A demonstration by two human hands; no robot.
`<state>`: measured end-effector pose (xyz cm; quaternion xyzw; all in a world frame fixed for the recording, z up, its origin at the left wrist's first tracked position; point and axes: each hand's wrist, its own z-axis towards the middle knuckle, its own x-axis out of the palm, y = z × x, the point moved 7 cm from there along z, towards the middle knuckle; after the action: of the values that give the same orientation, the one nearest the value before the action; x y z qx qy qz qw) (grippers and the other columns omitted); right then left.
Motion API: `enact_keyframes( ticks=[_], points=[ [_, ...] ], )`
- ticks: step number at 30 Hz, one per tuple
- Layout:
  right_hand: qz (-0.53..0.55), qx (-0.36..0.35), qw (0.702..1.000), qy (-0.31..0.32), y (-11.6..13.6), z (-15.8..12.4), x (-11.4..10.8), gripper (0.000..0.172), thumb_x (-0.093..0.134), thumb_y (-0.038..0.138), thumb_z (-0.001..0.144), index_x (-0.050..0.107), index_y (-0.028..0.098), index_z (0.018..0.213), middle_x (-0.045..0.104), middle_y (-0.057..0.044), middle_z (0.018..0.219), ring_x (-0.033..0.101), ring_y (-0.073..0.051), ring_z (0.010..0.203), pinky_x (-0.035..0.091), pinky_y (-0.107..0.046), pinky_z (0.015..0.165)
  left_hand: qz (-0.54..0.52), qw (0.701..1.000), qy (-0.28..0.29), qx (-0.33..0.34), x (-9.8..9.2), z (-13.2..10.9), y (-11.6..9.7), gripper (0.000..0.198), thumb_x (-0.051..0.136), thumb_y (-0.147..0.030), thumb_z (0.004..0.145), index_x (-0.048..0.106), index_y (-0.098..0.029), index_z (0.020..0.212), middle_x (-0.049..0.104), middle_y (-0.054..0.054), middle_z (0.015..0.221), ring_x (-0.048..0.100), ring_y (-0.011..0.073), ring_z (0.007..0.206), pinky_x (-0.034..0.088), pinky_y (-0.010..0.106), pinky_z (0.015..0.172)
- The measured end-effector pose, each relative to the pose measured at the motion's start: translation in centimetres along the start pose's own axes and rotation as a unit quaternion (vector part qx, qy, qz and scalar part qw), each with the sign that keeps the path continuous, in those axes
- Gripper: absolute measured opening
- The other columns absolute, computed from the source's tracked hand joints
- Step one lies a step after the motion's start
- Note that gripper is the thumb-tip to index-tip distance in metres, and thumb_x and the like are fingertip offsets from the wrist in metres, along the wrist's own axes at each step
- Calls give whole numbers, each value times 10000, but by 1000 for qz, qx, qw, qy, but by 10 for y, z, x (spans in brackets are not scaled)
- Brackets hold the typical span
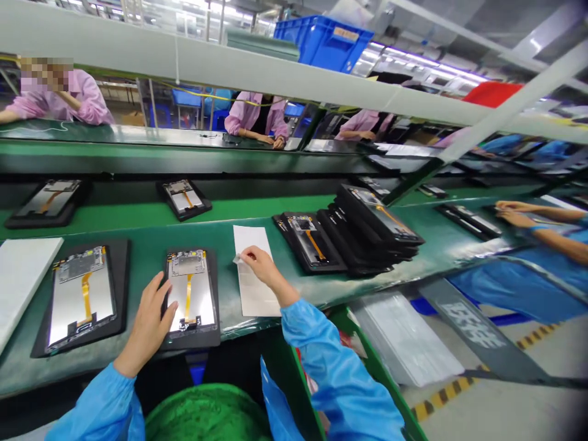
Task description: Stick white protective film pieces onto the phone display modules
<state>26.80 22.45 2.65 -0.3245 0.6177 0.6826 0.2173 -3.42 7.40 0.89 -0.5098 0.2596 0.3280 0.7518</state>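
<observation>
My left hand (147, 318) rests with fingers apart at the left edge of a tablet screen assembly (202, 300), whose silvery back carries a circuit board and a yellow ribbon cable. Beneath that assembly lies a black foam pad (212, 337). To its right, my right hand (263, 267) is closed in a pinch at the upper part of a white sheet (260, 300). Between its fingertips a small whitish film piece (237, 259) shows; whether it still sticks to the sheet I cannot tell. A second tablet assembly (98, 306) lies on its own black pad further left.
Stacked tablet assemblies on black trays (367, 239) stand to the right. Behind the bench, a green conveyor (124, 202) carries more units. A white block (22, 275) sits far left. Below is a green bin (390, 392). A co-worker's hands (519, 211) are at far right.
</observation>
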Motion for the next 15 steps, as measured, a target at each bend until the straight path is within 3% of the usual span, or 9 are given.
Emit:
enact_keyframes(
  ticks=[3,7,11,15],
  points=[
    [105,-119,986,43,56,-8,22,97,573,297,919,603,210,889,649,-16,917,602,-165,870,475,-295,811,13,997,7,75,5,8,-12,402,483,-219,979,501,-212,1381,443,139,1529,370,286,1447,388,536,1164],
    [153,-207,958,129,111,-7,65,68,598,211,909,598,205,841,634,-44,1047,593,-181,1031,451,-345,943,34,997,-4,76,5,13,-14,360,477,-158,962,558,-186,1311,507,151,1445,441,286,1373,447,524,1119],
    [96,-207,957,181,126,6,102,119,642,117,874,622,184,778,615,-75,1120,553,-213,1149,402,-406,1035,36,997,-6,64,0,12,-16,338,458,-131,962,579,-186,1272,525,143,1391,450,280,1337,465,514,1103],
    [59,-190,959,203,123,12,118,142,655,103,873,653,178,752,619,-69,1099,554,-213,1129,392,-415,1035,36,997,7,62,0,12,-16,346,442,-118,963,583,-183,1273,531,148,1376,445,283,1335,465,521,1100]
  ],
)
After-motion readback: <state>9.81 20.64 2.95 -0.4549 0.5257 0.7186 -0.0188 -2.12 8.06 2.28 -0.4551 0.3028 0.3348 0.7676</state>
